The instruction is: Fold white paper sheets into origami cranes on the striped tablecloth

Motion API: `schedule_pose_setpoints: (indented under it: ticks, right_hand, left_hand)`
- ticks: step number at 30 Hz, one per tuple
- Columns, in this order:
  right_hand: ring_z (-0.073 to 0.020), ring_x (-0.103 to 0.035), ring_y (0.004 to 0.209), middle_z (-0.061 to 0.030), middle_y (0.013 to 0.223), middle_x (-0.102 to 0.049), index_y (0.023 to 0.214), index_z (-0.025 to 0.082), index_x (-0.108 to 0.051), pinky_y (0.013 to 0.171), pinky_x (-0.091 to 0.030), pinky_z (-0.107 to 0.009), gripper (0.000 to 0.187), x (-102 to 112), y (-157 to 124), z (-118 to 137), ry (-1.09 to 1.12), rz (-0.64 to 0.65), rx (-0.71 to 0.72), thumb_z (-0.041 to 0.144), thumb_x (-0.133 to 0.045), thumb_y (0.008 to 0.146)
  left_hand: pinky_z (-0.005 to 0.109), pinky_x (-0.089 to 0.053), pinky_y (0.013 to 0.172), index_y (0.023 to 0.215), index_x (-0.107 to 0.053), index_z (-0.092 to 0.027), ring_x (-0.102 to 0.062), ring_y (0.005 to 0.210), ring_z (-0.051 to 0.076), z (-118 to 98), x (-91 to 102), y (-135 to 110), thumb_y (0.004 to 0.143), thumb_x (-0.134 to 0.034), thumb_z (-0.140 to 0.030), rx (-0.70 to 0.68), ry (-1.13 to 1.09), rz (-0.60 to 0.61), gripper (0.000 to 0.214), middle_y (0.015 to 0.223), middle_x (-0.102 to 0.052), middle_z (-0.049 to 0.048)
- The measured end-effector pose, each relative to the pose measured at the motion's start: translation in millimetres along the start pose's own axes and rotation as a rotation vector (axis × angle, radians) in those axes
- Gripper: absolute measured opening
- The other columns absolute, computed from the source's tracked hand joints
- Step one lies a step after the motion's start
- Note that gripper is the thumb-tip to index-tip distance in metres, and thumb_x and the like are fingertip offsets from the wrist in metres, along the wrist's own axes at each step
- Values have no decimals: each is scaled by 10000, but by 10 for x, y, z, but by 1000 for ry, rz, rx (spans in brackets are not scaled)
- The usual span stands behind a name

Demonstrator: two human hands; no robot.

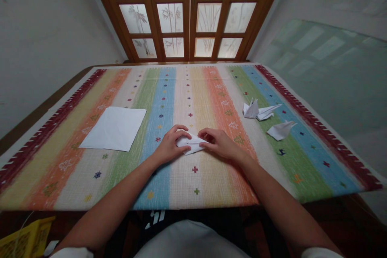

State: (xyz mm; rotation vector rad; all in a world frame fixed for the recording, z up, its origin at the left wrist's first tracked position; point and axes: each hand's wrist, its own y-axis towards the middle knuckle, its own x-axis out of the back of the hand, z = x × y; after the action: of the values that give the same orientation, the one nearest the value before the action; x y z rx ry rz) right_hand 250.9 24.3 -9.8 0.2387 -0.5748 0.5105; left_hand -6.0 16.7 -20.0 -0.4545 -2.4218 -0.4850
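Note:
A folded piece of white paper (191,143) lies between my two hands near the middle of the table. My left hand (173,143) curls round its left end, thumb at the near side and fingers over the far side. At the right end, my right hand (218,142) pinches the paper's point between thumb and fingers. Creases and a slit-like line run along the paper's length. Parts of both ends are hidden by my fingers.
To the left lies a stack of white square paper sheets (113,128). Several folded paper cranes (251,109) stand on the right. A striped tablecloth (196,185) covers the table. Beyond it are wooden doors with glass panes (189,16). A yellow crate (26,240) is at lower left.

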Motion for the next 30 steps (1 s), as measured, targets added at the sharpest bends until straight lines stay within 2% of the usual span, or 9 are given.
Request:
schedule_pose_setpoints:
  ticks: [3, 8, 11, 15, 19, 21, 23, 26, 30]
  right_hand:
    - [-172, -641, 767, -38, 883, -734, 1000, 191, -734, 730, -480, -294, 80, -33, 11, -8, -72, 5, 1, 215, -696, 934]
    - [-183, -653, 869, -82, 1026, -721, 956, 193, -740, 803, -491, -312, 97, -45, 27, -45, -196, -52, 95, 184, -645, 974]
    - [-176, -642, 803, -53, 926, -727, 983, 199, -738, 753, -471, -298, 48, -21, 31, -65, -201, -18, 39, 206, -696, 959]
    - [-164, -627, 735, -20, 839, -722, 1010, 199, -735, 699, -443, -279, 89, -3, 38, -82, -153, 4, -38, 211, -750, 923]
    - [-168, -621, 772, -27, 876, -700, 1006, 194, -719, 732, -454, -283, 109, -3, 54, -108, -156, -90, -14, 148, -718, 907]
    - [-171, -610, 793, -35, 903, -679, 976, 188, -712, 746, -458, -286, 112, 0, 58, -125, -177, -133, 23, 122, -720, 887]
    - [-172, -611, 801, -45, 914, -672, 909, 184, -714, 752, -460, -289, 84, 3, 55, -137, -192, -136, 53, 104, -693, 898]
    - [-182, -641, 821, -62, 920, -702, 879, 184, -737, 771, -470, -303, 109, 1, 42, -139, -211, -103, 48, 118, -669, 934]
    - [-194, -646, 780, -69, 896, -737, 979, 176, -765, 739, -475, -318, 72, -8, 19, -125, -278, -81, -27, 195, -764, 909]
  left_hand:
    - [519, -521, 1096, 1106, -763, -230, -658, 1202, 275, 35, -17, 2, 829, -815, -184, 3, 31, 48, 285, 1329, -647, 96]
    - [569, -463, 1159, 1159, -752, -243, -562, 1333, 322, 34, -32, -18, 861, -789, -222, -52, 161, 68, 302, 1374, -626, 114]
    - [495, -533, 1057, 1189, -693, -234, -617, 1188, 277, -2, -13, -33, 863, -762, -208, -35, 121, 77, 335, 1290, -627, 101]
    - [398, -565, 897, 1224, -590, -209, -632, 983, 222, -31, -13, -46, 867, -725, -210, 11, 67, 38, 381, 1196, -631, 88]
    - [406, -553, 916, 1177, -595, -190, -652, 941, 214, -8, -30, -32, 1007, -491, -193, 20, 49, 37, 199, 1065, -681, 77]
    - [414, -550, 939, 1074, -643, -188, -667, 955, 216, 9, -32, -20, 1019, -415, -153, -6, 47, 62, 237, 1033, -699, 80]
    - [420, -549, 964, 995, -685, -191, -676, 1005, 226, 17, -31, -18, 1002, -465, -159, -47, 58, 95, 222, 1068, -708, 89]
    - [446, -546, 1006, 1020, -722, -200, -672, 1081, 250, 0, -30, -36, 951, -653, -239, -76, 89, 126, 105, 1167, -698, 100]
    - [491, -535, 1059, 1093, -714, -213, -648, 1174, 286, -36, -43, -67, 837, -827, -284, -80, 127, 143, 289, 1268, -662, 112]
